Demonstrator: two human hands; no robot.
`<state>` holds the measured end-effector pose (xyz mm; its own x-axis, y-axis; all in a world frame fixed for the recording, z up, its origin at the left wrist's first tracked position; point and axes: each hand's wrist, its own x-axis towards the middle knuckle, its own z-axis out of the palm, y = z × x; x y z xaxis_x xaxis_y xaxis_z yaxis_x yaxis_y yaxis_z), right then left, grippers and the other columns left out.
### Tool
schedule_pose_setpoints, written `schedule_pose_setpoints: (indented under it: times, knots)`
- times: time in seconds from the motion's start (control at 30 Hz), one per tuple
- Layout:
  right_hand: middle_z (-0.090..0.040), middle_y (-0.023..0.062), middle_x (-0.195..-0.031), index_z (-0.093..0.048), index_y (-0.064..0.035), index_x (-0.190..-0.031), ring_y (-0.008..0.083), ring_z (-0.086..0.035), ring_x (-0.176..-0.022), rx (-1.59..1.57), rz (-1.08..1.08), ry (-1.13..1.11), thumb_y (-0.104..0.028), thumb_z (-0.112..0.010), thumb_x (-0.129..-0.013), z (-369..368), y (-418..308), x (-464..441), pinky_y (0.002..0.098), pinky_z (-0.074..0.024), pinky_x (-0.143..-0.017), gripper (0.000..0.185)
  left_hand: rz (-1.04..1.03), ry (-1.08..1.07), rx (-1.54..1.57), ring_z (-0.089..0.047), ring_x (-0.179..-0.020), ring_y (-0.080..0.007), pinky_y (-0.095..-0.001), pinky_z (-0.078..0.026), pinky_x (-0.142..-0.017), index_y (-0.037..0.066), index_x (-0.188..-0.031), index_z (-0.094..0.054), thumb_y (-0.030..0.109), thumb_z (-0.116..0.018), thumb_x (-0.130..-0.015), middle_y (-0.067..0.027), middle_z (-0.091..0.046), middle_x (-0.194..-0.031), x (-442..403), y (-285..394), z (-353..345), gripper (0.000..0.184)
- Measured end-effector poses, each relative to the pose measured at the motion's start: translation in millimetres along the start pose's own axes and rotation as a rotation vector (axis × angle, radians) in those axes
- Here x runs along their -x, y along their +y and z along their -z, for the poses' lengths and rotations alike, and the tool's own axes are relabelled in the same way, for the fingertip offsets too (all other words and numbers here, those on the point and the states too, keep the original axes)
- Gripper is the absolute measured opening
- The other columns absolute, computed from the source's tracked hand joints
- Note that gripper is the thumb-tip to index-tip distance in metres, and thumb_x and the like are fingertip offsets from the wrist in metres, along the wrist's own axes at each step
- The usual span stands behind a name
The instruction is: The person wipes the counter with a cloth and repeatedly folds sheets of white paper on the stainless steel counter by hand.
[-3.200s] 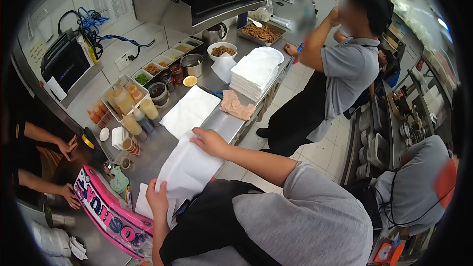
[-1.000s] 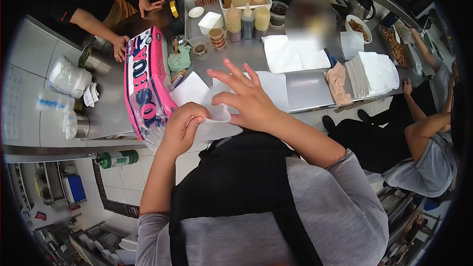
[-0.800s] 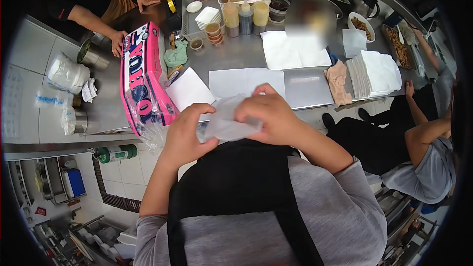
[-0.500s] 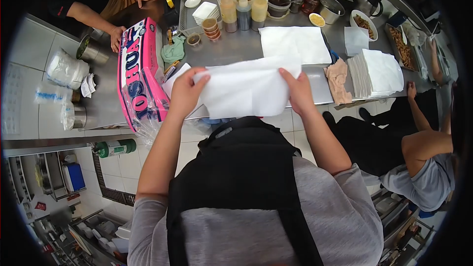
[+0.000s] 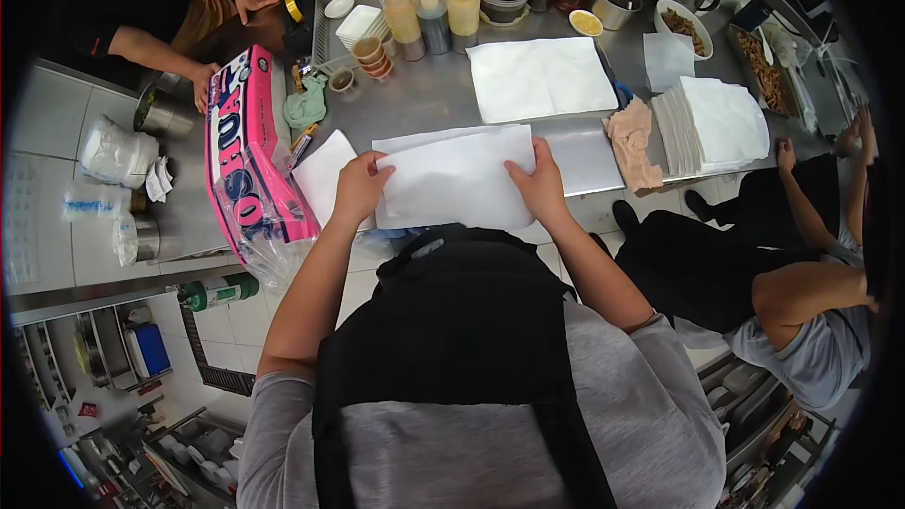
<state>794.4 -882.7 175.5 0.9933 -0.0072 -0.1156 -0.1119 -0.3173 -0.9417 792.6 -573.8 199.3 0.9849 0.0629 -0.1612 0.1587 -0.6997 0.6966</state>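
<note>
A folded white paper towel (image 5: 454, 184) is stretched between my two hands at the counter's front edge. My left hand (image 5: 358, 190) pinches its left side between thumb and fingers. On the opposite side my right hand (image 5: 537, 187) grips the towel the same way. Another white sheet (image 5: 323, 170) lies beside my left hand, against a pink plastic pack (image 5: 247, 141) with large lettering. Beyond my hands, a paper towel is spread (image 5: 539, 80) on the counter. To the right stands a thick stack of folded paper towels (image 5: 721, 123), next to a crumpled peach cloth (image 5: 632, 143).
Squeeze bottles (image 5: 434, 24), sauce cups (image 5: 372, 58) and a green cloth (image 5: 304, 104) stand along the back of the steel counter (image 5: 405, 99). A co-worker's hand (image 5: 203, 85) touches the pink pack. Another person (image 5: 801, 311) is at the right, near a bowl of food (image 5: 683, 28).
My hands and the paper towel have come slightly lower and closer together, and the towel hangs flatter. The whole view has shifted a little. The person at the right has moved an arm.
</note>
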Motion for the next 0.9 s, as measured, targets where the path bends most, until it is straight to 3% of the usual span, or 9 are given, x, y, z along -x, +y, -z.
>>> schedule_pose_setpoints:
  times: [0.1, 0.2, 0.3, 0.37, 0.5, 0.7, 0.77, 0.9]
  knots:
    - [-0.066, 0.0214, -0.105, -0.039, -0.0056, -0.136, 0.0309, -0.067, -0.09, 0.035, 0.159, 0.114, -0.011, -0.068, -0.085, -2, 7, 0, 0.037, -0.0525, -0.08, 0.058, -0.015, 0.067, 0.106, -0.063, -0.066, -0.0204, -0.0328, -0.049, -0.064, 0.002, -0.098, -0.068, 0.02, -0.073, -0.083, -0.01, -0.067, -0.075, -15, -5, -6, 0.024]
    - [-0.064, 0.0157, -0.097, -0.033, -0.0085, -0.139, 0.0252, -0.065, -0.086, 0.268, 0.247, 0.178, -0.008, -0.069, -0.085, 1, 8, -4, 0.0337, -0.0522, -0.076, 0.066, 0.001, 0.172, 0.035, -0.063, -0.065, -0.0206, -0.0329, -0.049, -0.063, 0.001, -0.091, -0.067, 0.019, -0.073, -0.083, -0.0093, -0.066, -0.073, -21, -2, -8, 0.021]
    - [-0.06, 0.0124, -0.085, -0.038, -0.0091, -0.136, 0.024, -0.06, -0.074, 0.249, 0.082, 0.04, -0.008, -0.069, -0.083, 5, -7, -1, 0.0341, -0.0501, -0.069, 0.061, 0.059, 0.157, -0.098, -0.063, -0.064, -0.0211, -0.0331, -0.049, -0.063, 0.0, -0.087, -0.066, 0.019, -0.073, -0.083, -0.0094, -0.067, -0.073, -18, 2, -4, 0.021]
    - [-0.063, 0.0225, -0.094, -0.044, -0.0088, -0.132, 0.0356, -0.065, -0.086, 0.287, 0.122, 0.027, -0.008, -0.067, -0.084, 4, -4, -4, 0.041, -0.0508, -0.076, 0.053, 0.084, 0.158, -0.083, -0.06, -0.063, -0.0171, -0.031, -0.048, -0.063, 0.0, -0.087, -0.064, 0.023, -0.075, -0.082, -0.0073, -0.065, -0.071, -17, -1, -3, 0.025]
    - [-0.063, 0.0207, -0.092, -0.051, -0.0077, -0.125, 0.0353, -0.063, -0.083, 0.262, 0.151, 0.05, -0.008, -0.067, -0.084, 1, 0, -5, 0.0405, -0.0505, -0.075, 0.044, 0.069, 0.221, -0.02, -0.059, -0.062, -0.0166, -0.0307, -0.047, -0.061, 0.0, -0.086, -0.064, 0.022, -0.075, -0.083, -0.0068, -0.065, -0.07, -15, -11, -8, 0.025]
    - [-0.064, 0.0201, -0.101, -0.056, -0.0052, -0.116, 0.035, -0.063, -0.085, 0.315, 0.159, 0.075, -0.006, -0.065, -0.085, -3, -2, -1, 0.0404, -0.0509, -0.076, 0.033, 0.066, 0.193, 0.014, -0.056, -0.056, -0.0155, -0.0309, -0.045, -0.056, 0.0, -0.085, -0.063, 0.021, -0.074, -0.083, -0.0068, -0.064, -0.067, -21, -19, -9, 0.025]
    - [-0.064, 0.0197, -0.106, -0.056, -0.0037, -0.116, 0.0355, -0.063, -0.086, 0.351, 0.239, 0.119, -0.004, -0.064, -0.085, -5, 1, -1, 0.041, -0.0509, -0.076, 0.032, 0.058, 0.163, -0.052, -0.064, -0.065, -0.0244, -0.0349, -0.05, -0.064, 0.0, -0.087, -0.064, 0.025, -0.074, -0.083, -0.0122, -0.068, -0.074, -23, -17, -8, 0.027]
    - [-0.063, 0.0191, -0.111, -0.057, -0.0025, -0.116, 0.036, -0.062, -0.089, 0.386, 0.259, 0.141, -0.004, -0.063, -0.085, -9, 4, 1, 0.0407, -0.0507, -0.077, 0.031, 0.058, 0.138, -0.061, -0.065, -0.066, -0.0281, -0.0372, -0.05, -0.064, 0.0, -0.086, -0.063, 0.026, -0.073, -0.084, -0.0144, -0.067, -0.074, -25, -18, -8, 0.027]
